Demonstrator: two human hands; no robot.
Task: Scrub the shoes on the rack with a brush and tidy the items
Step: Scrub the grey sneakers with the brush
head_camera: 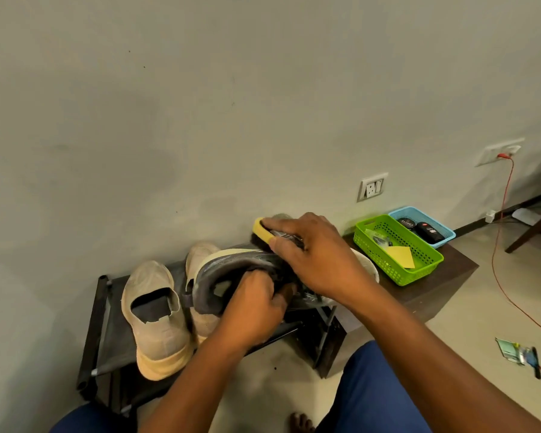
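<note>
Over the black fabric rack our left hand grips the grey mesh shoe while our right hand clasps the yellow-backed brush, beige knit shoes seemingly unscrubbed.

A plain grey-green wall fills most of the view; low on it sits a switch socket (another plate, right of it, holds a red cord) above the pale floor.

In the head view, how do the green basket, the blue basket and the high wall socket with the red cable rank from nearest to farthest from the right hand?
Measured from the right hand, which grips the brush:
1. Green basket, just to its right on the low dark stand.
2. Blue basket, behind the green one, by the wall.
3. Wall socket, higher up on the wall, far right.
</note>
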